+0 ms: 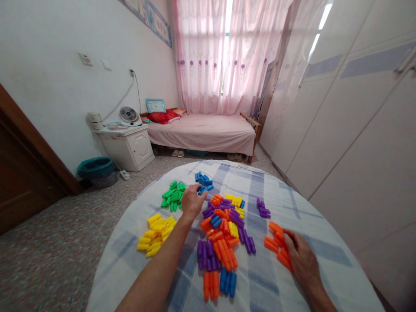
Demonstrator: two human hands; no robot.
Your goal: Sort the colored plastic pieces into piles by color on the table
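Observation:
My left hand (191, 201) reaches far across the round table (325, 255), fingers pinched on a blue peg at the edge of the blue pile (203, 180). My right hand (300, 255) rests at the right on the orange pile (276, 245), fingers curled over an orange peg. Between the hands lies a mixed heap (222, 236) of orange, purple, yellow and blue pegs. A green pile (173, 196) and a yellow pile (157, 234) lie to the left. A small purple pile (263, 209) sits right of the heap.
The table has a blue-checked white cloth. Beyond it stand a pink bed (201, 130), a white nightstand (128, 147) with a fan (129, 115), and a teal bin (95, 169) on the floor. White wardrobes (351, 121) line the right wall.

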